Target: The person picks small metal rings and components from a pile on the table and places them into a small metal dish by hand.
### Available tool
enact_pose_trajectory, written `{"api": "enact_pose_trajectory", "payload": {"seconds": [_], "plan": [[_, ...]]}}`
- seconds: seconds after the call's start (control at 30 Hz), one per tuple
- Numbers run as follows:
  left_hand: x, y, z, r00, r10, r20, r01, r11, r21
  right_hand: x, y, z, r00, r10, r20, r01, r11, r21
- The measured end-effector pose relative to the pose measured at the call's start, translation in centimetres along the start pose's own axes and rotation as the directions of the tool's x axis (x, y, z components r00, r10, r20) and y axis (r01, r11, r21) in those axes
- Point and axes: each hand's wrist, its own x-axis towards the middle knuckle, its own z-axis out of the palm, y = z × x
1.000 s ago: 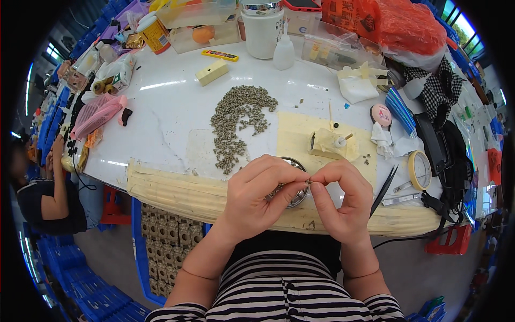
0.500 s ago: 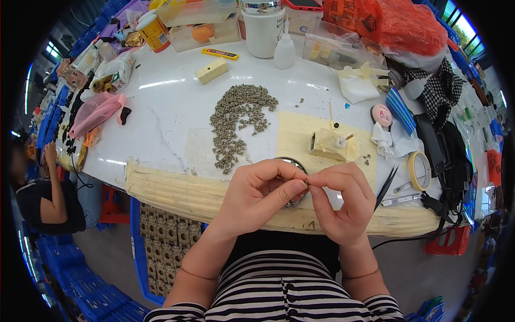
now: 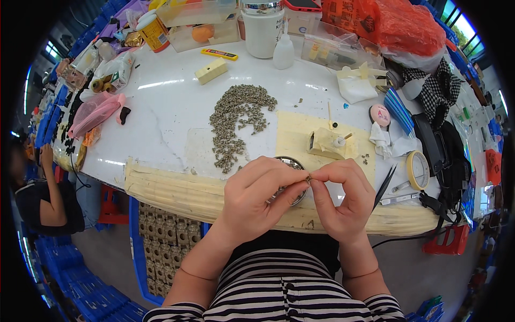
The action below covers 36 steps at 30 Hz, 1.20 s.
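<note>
My left hand [image 3: 256, 196] and my right hand [image 3: 343, 204] meet over the front edge of the table, thumbs and forefingers pinched together. Between the fingertips sits a tiny metal part [image 3: 308, 180], mostly covered and too small to make out in detail. Under my left hand is a round metal dish [image 3: 290, 160], largely hidden by the fingers. Ahead of it lies a curved heap of small grey metal parts [image 3: 230, 115]. Beyond my right hand, a tape-wrapped block [image 3: 326, 144] with a short stick in it rests on a yellowish sheet [image 3: 289, 126].
Tweezers [image 3: 385, 187], a tape roll [image 3: 418, 170] and a black bag [image 3: 429, 145] lie to the right. A white squeeze bottle [image 3: 284, 52], a white canister [image 3: 261, 29] and a cream block [image 3: 211, 71] stand farther back. Below left, a blue crate [image 3: 140, 252] holds metal pieces. A co-worker [image 3: 51, 201] sits at far left.
My left fingers have curled in slightly and turned around the tiny part; both hands stay at the same place. The co-worker's hand at the left has shifted slightly.
</note>
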Motion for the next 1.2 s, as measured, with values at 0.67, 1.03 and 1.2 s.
{"api": "enact_pose_trajectory", "payload": {"seconds": [0.67, 1.03, 1.2], "plan": [[-0.6, -0.7, 0.4, 0.998, -0.053, -0.031, 0.049, 0.994, -0.097, 0.0, -0.1, 0.0, 0.989, 0.133, 0.069, -0.141, 0.983, 0.120], [-0.3, -1.2, 0.9, 0.986, 0.152, -0.062, -0.149, 0.988, 0.044, -0.1, 0.1, 0.0, 0.978, 0.195, 0.074, -0.204, 0.969, 0.138], [-0.6, -0.8, 1.0, 0.985, 0.163, -0.063, -0.155, 0.981, 0.115, -0.2, 0.4, 0.1, 0.981, 0.183, 0.063, -0.189, 0.975, 0.118]]}}
